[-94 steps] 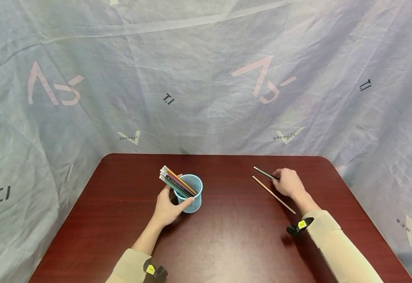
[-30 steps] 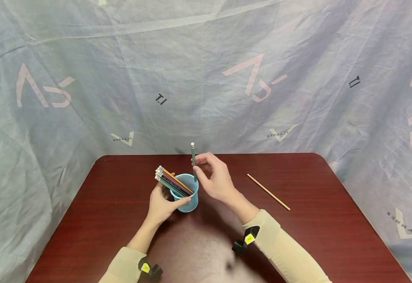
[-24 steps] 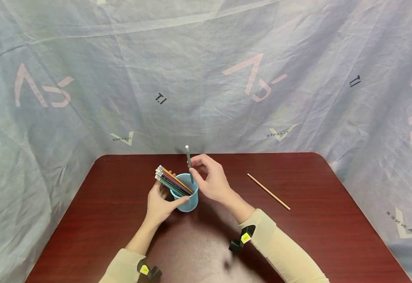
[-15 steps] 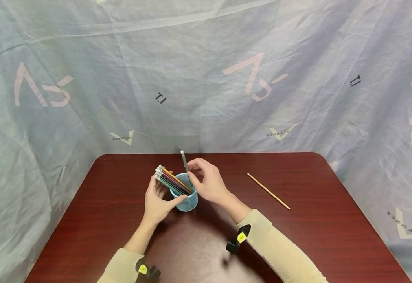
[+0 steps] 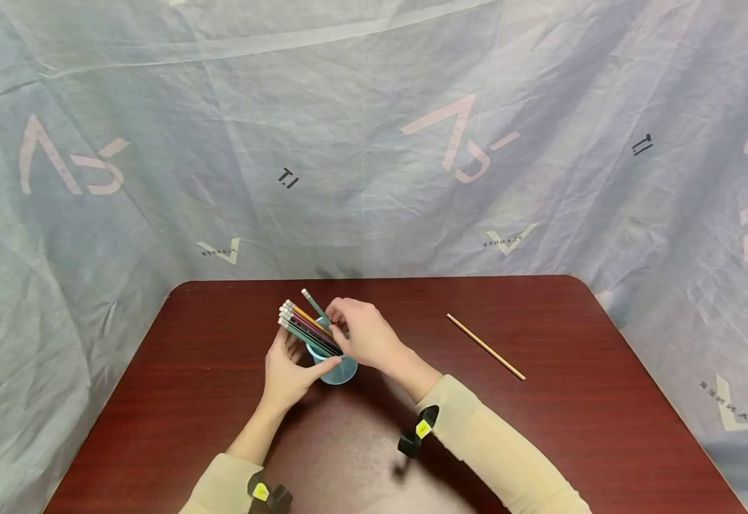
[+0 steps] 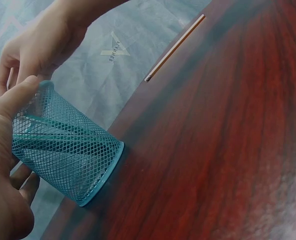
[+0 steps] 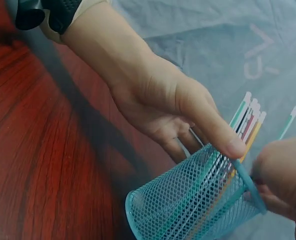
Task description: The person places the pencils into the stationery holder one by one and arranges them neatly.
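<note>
A light blue wire-mesh pencil cup (image 5: 338,371) stands on the table, gripped at its side and rim by my left hand (image 5: 288,375). Several pencils (image 5: 298,325), green, dark, maroon and yellow, lean out of it leftward with white erasers up. My right hand (image 5: 369,335) pinches a green pencil (image 5: 313,303) at the cup's mouth. That pencil tilts left, and its lower part is inside the cup; the left wrist view shows pencils through the mesh (image 6: 70,145). In the right wrist view the green pencil's eraser end (image 7: 289,122) stands apart from the bunch. The right fingertips are partly hidden.
A tan pencil (image 5: 486,348) lies on the dark red table (image 5: 412,435) right of the hands. Behind the table hangs a grey printed cloth (image 5: 361,143). Both sleeves carry black wrist cameras.
My right hand has picked up the green pencil from the table's right side, brought it left to the cup, then lowered and tilted it inside. My left hand stays on the cup.
</note>
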`<act>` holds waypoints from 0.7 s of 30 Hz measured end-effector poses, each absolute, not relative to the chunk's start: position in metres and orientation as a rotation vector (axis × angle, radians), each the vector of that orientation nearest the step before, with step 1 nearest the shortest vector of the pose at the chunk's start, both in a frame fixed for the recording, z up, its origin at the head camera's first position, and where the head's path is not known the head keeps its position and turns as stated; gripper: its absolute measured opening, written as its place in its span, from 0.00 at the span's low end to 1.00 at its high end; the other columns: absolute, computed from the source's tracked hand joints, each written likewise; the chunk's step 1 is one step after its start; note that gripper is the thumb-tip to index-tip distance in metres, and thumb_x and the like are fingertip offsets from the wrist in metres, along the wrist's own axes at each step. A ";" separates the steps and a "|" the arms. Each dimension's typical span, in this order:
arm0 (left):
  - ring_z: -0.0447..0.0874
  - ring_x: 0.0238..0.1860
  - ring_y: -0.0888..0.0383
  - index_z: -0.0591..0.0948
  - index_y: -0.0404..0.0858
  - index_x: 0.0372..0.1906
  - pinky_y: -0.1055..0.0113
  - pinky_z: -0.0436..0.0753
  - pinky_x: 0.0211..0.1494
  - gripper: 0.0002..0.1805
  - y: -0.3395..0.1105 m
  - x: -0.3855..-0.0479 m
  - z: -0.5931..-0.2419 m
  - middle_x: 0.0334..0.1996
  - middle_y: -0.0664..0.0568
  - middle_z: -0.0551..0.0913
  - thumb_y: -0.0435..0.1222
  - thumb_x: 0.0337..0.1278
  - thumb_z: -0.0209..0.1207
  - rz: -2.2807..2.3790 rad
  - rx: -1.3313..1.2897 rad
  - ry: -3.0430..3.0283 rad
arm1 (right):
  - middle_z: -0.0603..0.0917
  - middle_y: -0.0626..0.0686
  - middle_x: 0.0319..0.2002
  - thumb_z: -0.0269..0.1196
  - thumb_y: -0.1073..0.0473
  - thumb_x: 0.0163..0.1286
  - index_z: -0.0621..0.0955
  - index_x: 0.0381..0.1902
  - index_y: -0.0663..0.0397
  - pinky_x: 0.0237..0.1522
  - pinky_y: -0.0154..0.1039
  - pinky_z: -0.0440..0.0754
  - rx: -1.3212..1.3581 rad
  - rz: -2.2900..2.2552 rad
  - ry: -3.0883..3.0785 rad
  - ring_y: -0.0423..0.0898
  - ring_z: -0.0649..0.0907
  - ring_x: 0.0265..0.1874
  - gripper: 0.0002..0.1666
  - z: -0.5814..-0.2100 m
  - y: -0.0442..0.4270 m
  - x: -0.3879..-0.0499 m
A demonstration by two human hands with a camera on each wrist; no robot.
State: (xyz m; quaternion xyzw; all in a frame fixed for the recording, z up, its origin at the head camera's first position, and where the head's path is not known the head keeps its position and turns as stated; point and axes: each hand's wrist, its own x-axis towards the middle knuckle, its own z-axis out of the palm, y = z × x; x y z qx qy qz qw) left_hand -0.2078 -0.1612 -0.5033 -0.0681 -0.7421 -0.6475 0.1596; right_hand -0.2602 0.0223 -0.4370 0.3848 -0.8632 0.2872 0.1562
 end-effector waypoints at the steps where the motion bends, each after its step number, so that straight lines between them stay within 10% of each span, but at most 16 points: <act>1: 0.83 0.66 0.57 0.69 0.37 0.76 0.79 0.81 0.62 0.54 -0.161 -0.208 -0.504 0.65 0.41 0.83 0.27 0.39 0.84 -1.852 -0.182 -2.120 | 0.88 0.52 0.40 0.68 0.67 0.72 0.83 0.46 0.57 0.41 0.36 0.89 1.115 0.777 -2.478 0.44 0.89 0.38 0.07 -0.436 0.021 -0.260; 12: 0.87 0.56 0.61 0.83 0.32 0.62 0.75 0.85 0.61 0.36 -0.163 -0.213 -0.507 0.58 0.37 0.87 0.24 0.43 0.82 -1.862 -0.267 -2.059 | 0.92 0.54 0.40 0.68 0.69 0.70 0.86 0.46 0.59 0.43 0.38 0.91 1.096 0.648 -2.533 0.46 0.92 0.40 0.08 -0.434 0.015 -0.261; 21: 0.85 0.65 0.50 0.79 0.32 0.69 0.62 0.83 0.68 0.44 -0.152 -0.206 -0.505 0.63 0.39 0.86 0.28 0.41 0.84 -1.861 -0.084 -2.098 | 0.92 0.56 0.38 0.66 0.68 0.69 0.86 0.43 0.61 0.42 0.40 0.91 0.957 0.869 -2.425 0.46 0.92 0.36 0.06 -0.423 0.051 -0.269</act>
